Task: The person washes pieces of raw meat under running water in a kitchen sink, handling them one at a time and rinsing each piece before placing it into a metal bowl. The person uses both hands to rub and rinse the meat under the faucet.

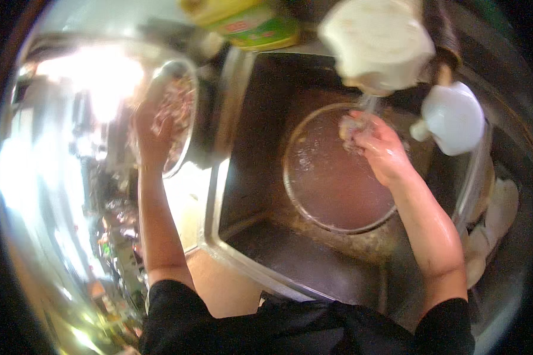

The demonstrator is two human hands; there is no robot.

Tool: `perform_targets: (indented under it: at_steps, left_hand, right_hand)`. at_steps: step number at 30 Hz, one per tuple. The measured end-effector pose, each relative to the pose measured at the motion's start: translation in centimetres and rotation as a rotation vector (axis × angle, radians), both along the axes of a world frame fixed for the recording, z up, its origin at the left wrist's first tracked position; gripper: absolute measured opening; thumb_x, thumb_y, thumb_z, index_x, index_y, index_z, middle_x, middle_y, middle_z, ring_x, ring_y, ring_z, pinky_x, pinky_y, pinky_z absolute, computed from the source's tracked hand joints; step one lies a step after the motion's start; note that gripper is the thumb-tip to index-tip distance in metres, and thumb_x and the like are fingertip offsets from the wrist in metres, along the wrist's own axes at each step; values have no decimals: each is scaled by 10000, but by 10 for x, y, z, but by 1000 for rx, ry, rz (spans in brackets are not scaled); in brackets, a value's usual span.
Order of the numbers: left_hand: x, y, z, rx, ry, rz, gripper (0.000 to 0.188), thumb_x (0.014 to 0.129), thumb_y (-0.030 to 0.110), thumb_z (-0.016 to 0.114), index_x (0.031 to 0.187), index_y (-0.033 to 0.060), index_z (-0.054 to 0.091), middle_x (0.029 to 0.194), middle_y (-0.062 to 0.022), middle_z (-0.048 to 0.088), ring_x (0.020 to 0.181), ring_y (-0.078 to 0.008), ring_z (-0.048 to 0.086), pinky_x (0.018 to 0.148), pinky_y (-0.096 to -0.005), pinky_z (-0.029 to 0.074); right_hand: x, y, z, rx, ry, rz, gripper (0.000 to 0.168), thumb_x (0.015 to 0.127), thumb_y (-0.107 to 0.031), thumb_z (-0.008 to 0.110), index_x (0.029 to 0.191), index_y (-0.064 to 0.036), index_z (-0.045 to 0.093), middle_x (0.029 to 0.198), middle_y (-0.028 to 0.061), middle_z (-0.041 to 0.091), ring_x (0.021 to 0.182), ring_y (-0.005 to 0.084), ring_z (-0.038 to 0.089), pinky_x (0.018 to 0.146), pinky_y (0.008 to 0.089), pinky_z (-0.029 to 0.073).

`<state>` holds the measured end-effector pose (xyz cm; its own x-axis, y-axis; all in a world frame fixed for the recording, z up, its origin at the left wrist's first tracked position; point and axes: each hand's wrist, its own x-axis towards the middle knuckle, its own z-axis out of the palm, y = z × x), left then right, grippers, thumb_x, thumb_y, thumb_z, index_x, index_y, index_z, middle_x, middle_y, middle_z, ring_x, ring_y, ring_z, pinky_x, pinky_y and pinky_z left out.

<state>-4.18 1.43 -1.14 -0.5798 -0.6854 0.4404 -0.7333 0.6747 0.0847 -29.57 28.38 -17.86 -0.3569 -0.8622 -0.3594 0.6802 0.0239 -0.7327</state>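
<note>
In the head view, my right hand is closed around a clump of pale, wet food, perhaps meat, over a round metal-rimmed basin of cloudy reddish water. Water runs down onto the clump from beneath a large white object at the top. The basin stands in a dark metal sink. At the left, my left hand lies blurred against a metal bowl holding pinkish pieces, perhaps meat. Whether its fingers grip anything cannot be told.
A yellow and green container bearing writing stands beyond the sink. The large white object hangs over the sink's far side, with a smaller white rounded object to its right. Shiny metal with strong reflections fills the left.
</note>
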Motion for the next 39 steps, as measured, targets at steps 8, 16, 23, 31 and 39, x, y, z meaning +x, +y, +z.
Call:
perform_targets:
  at_steps: [8, 16, 23, 31, 39]
  left_hand:
    - [-137, 176, -138, 1336, 754, -252, 294, 817, 67, 599, 1097, -2, 543, 1096, -83, 587, 1004, -172, 539, 894, -315, 416]
    - [-182, 211, -135, 1544, 1146, -125, 72, 817, 24, 607, 888, 16, 610, 860, -60, 645, 735, -111, 585, 651, -233, 468]
    - [-180, 202, -137, 1631, 1137, -16, 196, 910, 193, 505, 835, 41, 603, 760, -27, 617, 642, -101, 543, 574, -235, 432]
    - [-185, 216, -128, 1766, 1200, 22, 288, 935, 273, 461, 861, 37, 608, 784, -44, 621, 684, -127, 552, 648, -280, 442]
    - [-179, 212, -125, 1740, 1209, 27, 256, 929, 243, 478, 910, 22, 604, 860, -46, 622, 773, -131, 562, 720, -275, 444]
  right_hand:
    - [-24, 7, 11, -60, 30, -32, 432, 801, -45, 527, 1226, -30, 455, 1078, 68, 579, 906, 134, 544, 764, 264, 427]
    - [-23, 21, -6, 125, 750, -43, 263, 843, -102, 534, 1091, -18, 508, 960, 24, 557, 857, 93, 506, 774, 239, 419]
    - [-26, 17, -3, 132, 753, 10, 152, 881, -98, 499, 986, 1, 545, 842, 21, 574, 791, 86, 529, 727, 235, 440]
    - [-28, 16, -9, 286, 751, -84, 185, 925, -134, 449, 889, -10, 581, 716, 15, 567, 657, 83, 531, 615, 225, 453]
    - [-26, 16, 8, 41, 661, -184, 244, 872, -170, 547, 1072, -35, 512, 960, 79, 578, 818, 130, 557, 693, 282, 465]
